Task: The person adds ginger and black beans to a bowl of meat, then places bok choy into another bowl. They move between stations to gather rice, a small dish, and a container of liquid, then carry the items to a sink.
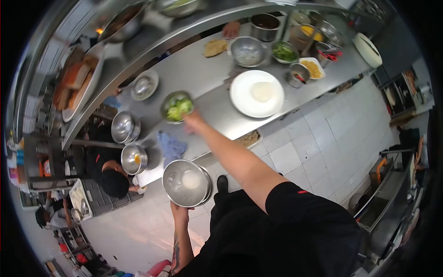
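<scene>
The right hand (194, 121) reaches out over the steel counter (203, 69), its fingers closed on the near rim of a small bowl (176, 106) of chopped green leaves, just beyond them. The left hand (180, 210) holds a big metal bowl (187, 182) from beneath, fingers gripping its rim; inside lies 1 pale round lump.

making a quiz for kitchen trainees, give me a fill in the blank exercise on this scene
1. The right hand reaches to a small bowl holding chopped ____ vegetables.
2. The left hand holds a large ____ bowl from below.
3. The white plate on the steel counter carries a round piece of ____.
4. A crumpled ____ cloth lies near the counter's edge.

Missing words: green; metal; dough; blue
</scene>
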